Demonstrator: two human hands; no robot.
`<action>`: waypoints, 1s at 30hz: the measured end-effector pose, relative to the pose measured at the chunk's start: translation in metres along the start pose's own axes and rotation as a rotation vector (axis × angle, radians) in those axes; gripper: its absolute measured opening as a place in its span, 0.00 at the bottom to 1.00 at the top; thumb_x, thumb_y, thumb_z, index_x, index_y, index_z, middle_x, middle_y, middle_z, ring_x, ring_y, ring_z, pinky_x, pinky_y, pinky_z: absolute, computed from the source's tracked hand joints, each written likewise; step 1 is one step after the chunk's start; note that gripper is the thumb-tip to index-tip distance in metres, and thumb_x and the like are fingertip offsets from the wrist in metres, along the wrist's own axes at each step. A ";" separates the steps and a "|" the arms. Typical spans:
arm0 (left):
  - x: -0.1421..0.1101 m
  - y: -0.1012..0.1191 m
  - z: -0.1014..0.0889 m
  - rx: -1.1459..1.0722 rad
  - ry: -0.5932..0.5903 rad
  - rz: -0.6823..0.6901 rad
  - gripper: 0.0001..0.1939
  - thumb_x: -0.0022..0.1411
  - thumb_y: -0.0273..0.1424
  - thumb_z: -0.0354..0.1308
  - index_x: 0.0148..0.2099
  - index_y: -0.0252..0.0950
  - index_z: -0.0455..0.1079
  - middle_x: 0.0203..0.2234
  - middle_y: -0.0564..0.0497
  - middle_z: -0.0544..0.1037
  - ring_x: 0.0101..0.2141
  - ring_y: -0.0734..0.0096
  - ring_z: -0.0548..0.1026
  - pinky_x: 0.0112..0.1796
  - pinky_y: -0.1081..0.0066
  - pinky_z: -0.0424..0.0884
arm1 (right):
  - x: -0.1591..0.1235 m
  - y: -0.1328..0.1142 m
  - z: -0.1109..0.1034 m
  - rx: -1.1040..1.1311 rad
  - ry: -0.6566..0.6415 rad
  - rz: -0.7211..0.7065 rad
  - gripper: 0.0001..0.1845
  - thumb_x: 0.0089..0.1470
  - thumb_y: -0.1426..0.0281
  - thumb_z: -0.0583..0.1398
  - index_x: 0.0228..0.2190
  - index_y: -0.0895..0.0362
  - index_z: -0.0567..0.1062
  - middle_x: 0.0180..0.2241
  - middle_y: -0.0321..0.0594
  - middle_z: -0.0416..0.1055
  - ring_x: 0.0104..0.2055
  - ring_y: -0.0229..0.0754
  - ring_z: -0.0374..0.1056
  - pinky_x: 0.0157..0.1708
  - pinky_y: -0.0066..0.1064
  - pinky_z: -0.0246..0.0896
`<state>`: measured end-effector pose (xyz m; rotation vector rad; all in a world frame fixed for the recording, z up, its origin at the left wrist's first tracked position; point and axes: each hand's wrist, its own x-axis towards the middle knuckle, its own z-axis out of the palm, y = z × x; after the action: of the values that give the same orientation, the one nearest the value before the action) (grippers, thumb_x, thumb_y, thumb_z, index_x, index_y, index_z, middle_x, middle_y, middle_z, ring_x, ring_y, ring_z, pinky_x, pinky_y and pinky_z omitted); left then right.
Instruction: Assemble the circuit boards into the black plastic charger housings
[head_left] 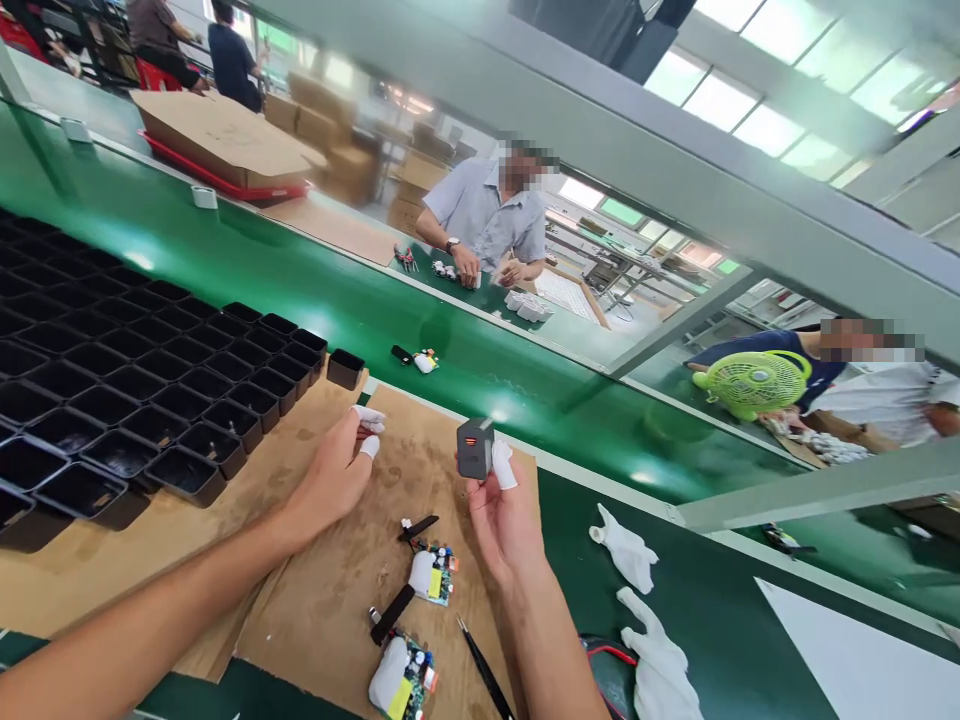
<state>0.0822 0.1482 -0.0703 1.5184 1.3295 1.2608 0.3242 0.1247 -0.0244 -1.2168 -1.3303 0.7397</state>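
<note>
My right hand (504, 510), with a white finger cot on it, grips a dark grey charger (473, 450). An orange-lit slot shows on the charger's front. To the left, my left hand (341, 465) is held over the cardboard with nothing in it. Its thumb and forefinger wear white cots and are slightly apart. Below both hands lie two circuit boards (435, 578) with white wrapping, yellow labels and black strips attached. A pair of black tweezers (484, 665) rests beside my right forearm.
Rows of open black cases (169, 390) fill the left side, with a single case (346, 368) at their corner. White gloves (630, 548) lie at right. A green rail (465, 380) crosses ahead. Beyond it a person (487, 215) handles small parts; a green fan (757, 385) stands farther right.
</note>
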 end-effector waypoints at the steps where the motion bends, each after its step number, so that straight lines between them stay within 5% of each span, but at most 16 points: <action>1: -0.001 -0.001 0.001 -0.003 0.000 0.000 0.12 0.72 0.29 0.52 0.53 0.40 0.72 0.47 0.44 0.84 0.51 0.51 0.83 0.59 0.44 0.79 | -0.001 -0.003 -0.002 0.060 0.018 0.066 0.31 0.69 0.39 0.64 0.51 0.52 0.87 0.45 0.46 0.88 0.45 0.51 0.85 0.47 0.45 0.88; 4: -0.002 -0.004 0.002 -0.009 0.001 0.003 0.12 0.72 0.30 0.52 0.53 0.40 0.73 0.48 0.44 0.84 0.52 0.50 0.83 0.60 0.43 0.78 | -0.004 -0.010 -0.005 0.206 0.046 0.235 0.33 0.62 0.36 0.70 0.48 0.51 0.87 0.46 0.43 0.88 0.46 0.49 0.85 0.51 0.43 0.88; 8: -0.003 -0.007 0.003 -0.003 0.004 0.003 0.12 0.71 0.31 0.52 0.52 0.40 0.73 0.48 0.44 0.84 0.52 0.50 0.83 0.60 0.43 0.78 | -0.009 -0.012 -0.002 0.236 0.044 0.268 0.33 0.61 0.36 0.70 0.48 0.51 0.87 0.47 0.42 0.88 0.48 0.48 0.85 0.54 0.44 0.87; 13: -0.003 -0.006 0.003 0.008 0.019 0.004 0.12 0.71 0.31 0.53 0.53 0.40 0.74 0.49 0.43 0.84 0.52 0.49 0.83 0.59 0.42 0.78 | -0.011 -0.007 0.002 0.039 0.007 0.092 0.22 0.67 0.45 0.70 0.48 0.50 0.85 0.47 0.44 0.85 0.50 0.50 0.82 0.56 0.45 0.82; 18: -0.001 -0.006 0.004 0.002 0.018 0.001 0.12 0.70 0.29 0.53 0.53 0.40 0.74 0.48 0.43 0.85 0.51 0.51 0.84 0.58 0.45 0.80 | -0.011 -0.001 0.006 -0.235 -0.226 -0.074 0.08 0.65 0.59 0.73 0.40 0.49 0.88 0.46 0.46 0.84 0.50 0.54 0.80 0.58 0.48 0.78; 22: -0.001 -0.005 0.005 -0.005 0.020 0.004 0.11 0.71 0.29 0.53 0.51 0.40 0.74 0.48 0.43 0.85 0.51 0.51 0.84 0.58 0.45 0.79 | -0.008 -0.003 0.000 -0.373 -0.306 -0.148 0.20 0.69 0.62 0.69 0.60 0.48 0.83 0.59 0.49 0.83 0.57 0.56 0.80 0.65 0.55 0.75; 26: -0.001 -0.004 0.008 -0.016 0.023 -0.001 0.10 0.71 0.30 0.53 0.50 0.41 0.73 0.47 0.43 0.85 0.50 0.50 0.84 0.56 0.45 0.80 | 0.018 -0.006 -0.012 -0.450 -0.369 -0.233 0.20 0.72 0.64 0.65 0.62 0.46 0.82 0.57 0.46 0.82 0.60 0.55 0.78 0.66 0.54 0.76; 30: -0.001 -0.003 0.010 -0.033 0.010 -0.009 0.11 0.71 0.30 0.52 0.51 0.40 0.73 0.48 0.42 0.85 0.51 0.50 0.83 0.57 0.44 0.79 | 0.082 0.009 -0.018 -0.516 -0.315 -0.280 0.18 0.72 0.65 0.65 0.60 0.48 0.82 0.52 0.46 0.78 0.56 0.54 0.78 0.62 0.53 0.78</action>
<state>0.0914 0.1488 -0.0754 1.4837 1.3142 1.2807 0.3574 0.1993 -0.0045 -1.3023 -1.9922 0.4036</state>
